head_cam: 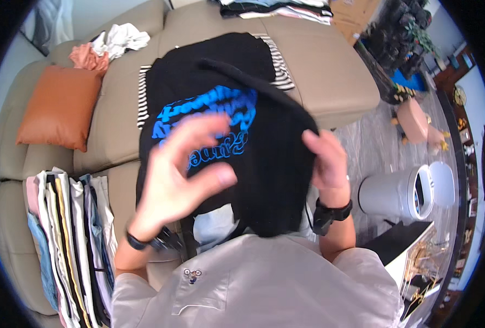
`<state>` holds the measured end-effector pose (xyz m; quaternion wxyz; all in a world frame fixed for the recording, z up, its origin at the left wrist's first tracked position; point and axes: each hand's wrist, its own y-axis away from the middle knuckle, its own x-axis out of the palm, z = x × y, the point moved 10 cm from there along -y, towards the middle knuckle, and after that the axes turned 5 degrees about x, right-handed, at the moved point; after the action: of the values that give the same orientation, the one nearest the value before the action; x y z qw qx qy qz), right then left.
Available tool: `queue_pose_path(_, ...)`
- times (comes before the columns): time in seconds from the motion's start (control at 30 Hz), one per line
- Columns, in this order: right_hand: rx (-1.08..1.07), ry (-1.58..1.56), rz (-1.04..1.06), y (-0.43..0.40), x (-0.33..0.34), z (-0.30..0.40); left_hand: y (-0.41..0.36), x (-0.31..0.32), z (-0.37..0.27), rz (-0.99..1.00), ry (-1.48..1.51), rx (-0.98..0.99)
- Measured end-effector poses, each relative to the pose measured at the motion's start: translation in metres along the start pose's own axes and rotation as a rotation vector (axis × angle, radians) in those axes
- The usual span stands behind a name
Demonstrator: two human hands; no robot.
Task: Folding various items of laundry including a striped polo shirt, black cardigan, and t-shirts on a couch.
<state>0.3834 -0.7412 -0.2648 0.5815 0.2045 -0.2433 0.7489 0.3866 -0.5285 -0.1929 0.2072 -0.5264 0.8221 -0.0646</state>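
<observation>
A black T-shirt (226,57) with blue printed lettering is spread over the sofa in front of me, its right side folded over towards the middle. Striped black-and-white fabric (281,65) shows from under it on both sides. My right hand (328,160) grips the folded right edge of the shirt between thumb and fingers. Over the print hovers my left hand (185,172), blurred, with thumb and fingers apart and nothing in it. Dark bands are on both wrists.
An orange cushion (62,107) and crumpled white clothing (125,40) lie on the beige sofa (328,61). Folded garments stand in a row (68,246) at left; another stack (275,9) is at the back. A grey bin (386,192) stands on the floor at right.
</observation>
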Motion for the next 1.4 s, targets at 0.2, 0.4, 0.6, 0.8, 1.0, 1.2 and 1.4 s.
queue_pose_path(0.2, 0.287, -0.009, -0.041, 0.039, -0.008, -0.071, 0.043, 0.056, 0.029, -0.014, -0.139, 0.022)
queue_pose_path(0.4, 0.042, 0.266, -0.414, 0.053, -0.047, -0.024, 0.061, -0.037, 0.053, -0.39, -0.289, -0.187)
queue_pose_path(0.6, -0.226, 0.484, -0.501, 0.035, -0.062, 0.078, 0.066, -0.181, -0.018, -0.893, -0.175, 0.142)
queue_pose_path(0.8, -0.411, 0.731, -0.567, 0.012, -0.063, 0.164, 0.088, -0.296, -0.101, -0.961, -0.443, 0.341)
queue_pose_path(1.0, -0.518, 0.92, -0.469, -0.013, -0.046, 0.227, 0.073, -0.323, -0.175, -0.95, -0.904, 0.355)
queue_pose_path(1.2, -0.532, 1.125, -0.53, 0.013, -0.066, 0.245, 0.014, -0.303, -0.162, -0.683, -0.699, 0.324)
queue_pose_path(1.4, -0.386, 1.579, -0.315, 0.056, -0.064, 0.194, 0.01, -0.285, -0.167, -0.562, -0.929, 0.382)
